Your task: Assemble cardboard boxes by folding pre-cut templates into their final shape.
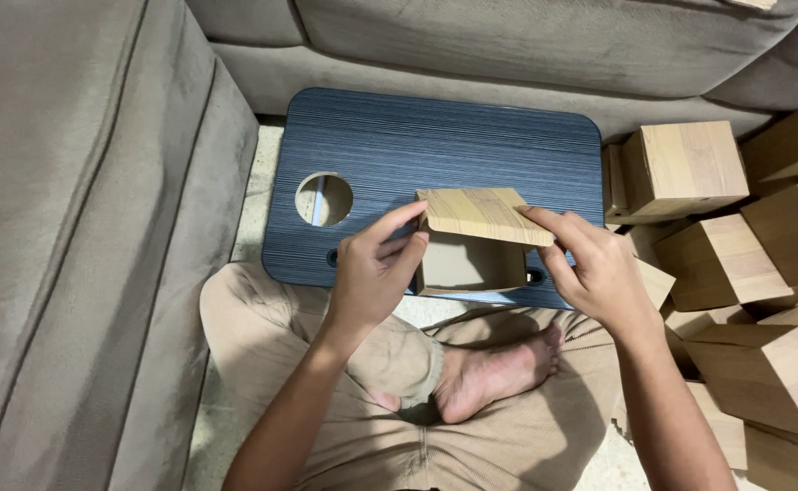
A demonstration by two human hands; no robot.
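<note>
- Left hand (374, 273) grips the nine o'clock side of the open wood-grain cardboard box (473, 241), fingers clamped on it.
- Right hand (590, 268) pinches its three o'clock flap edge.
- Box sits over the dark blue striped lap table (435, 145).
- Stacked matching boxes (735, 264) lie at three o'clock.

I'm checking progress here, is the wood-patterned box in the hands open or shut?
Open. The box shows its plain brown inside toward the camera, with its top flap lifted; the left hand and right hand hold its sides over the blue board.
</note>
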